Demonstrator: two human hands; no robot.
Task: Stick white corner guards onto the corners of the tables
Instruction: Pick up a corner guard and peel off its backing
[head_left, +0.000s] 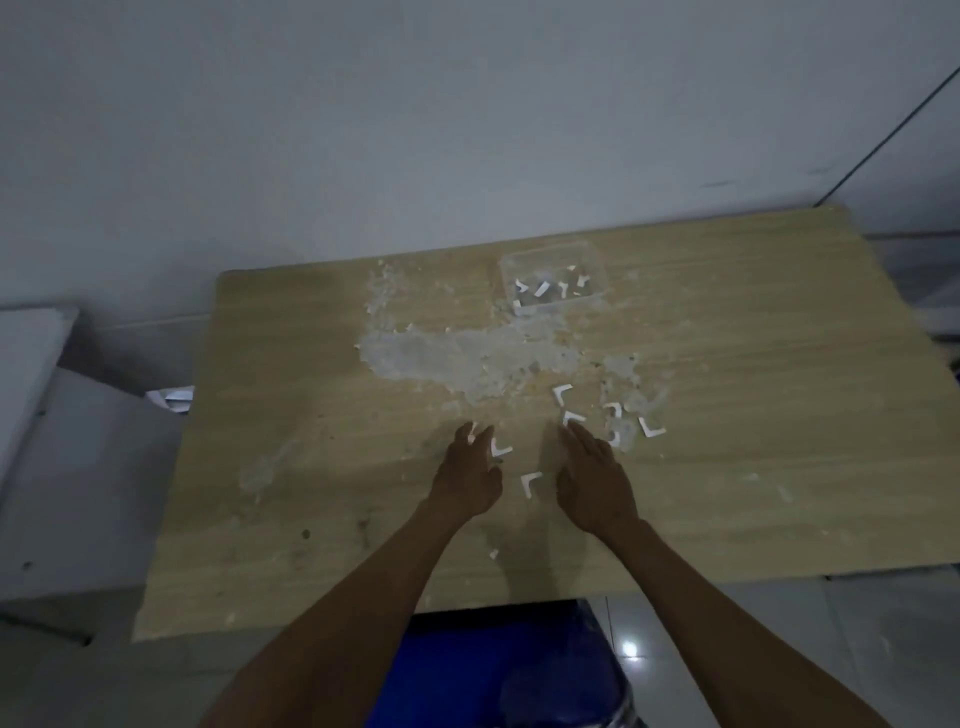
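Head view | left hand (466, 475) fingers spread, right hand (592, 480) flat, both holding nothing | corner guards (530, 483) scattered on tabletop (779, 415) | clear box (553, 278) beyond residue patch (467, 358)

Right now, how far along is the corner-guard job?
Done: nothing visible; the two table corners in view are bare. In hand: both hands reach open among loose guards, gripping none clearly. Left: guards lie scattered on the tabletop, more in the clear box. All sticking remains.
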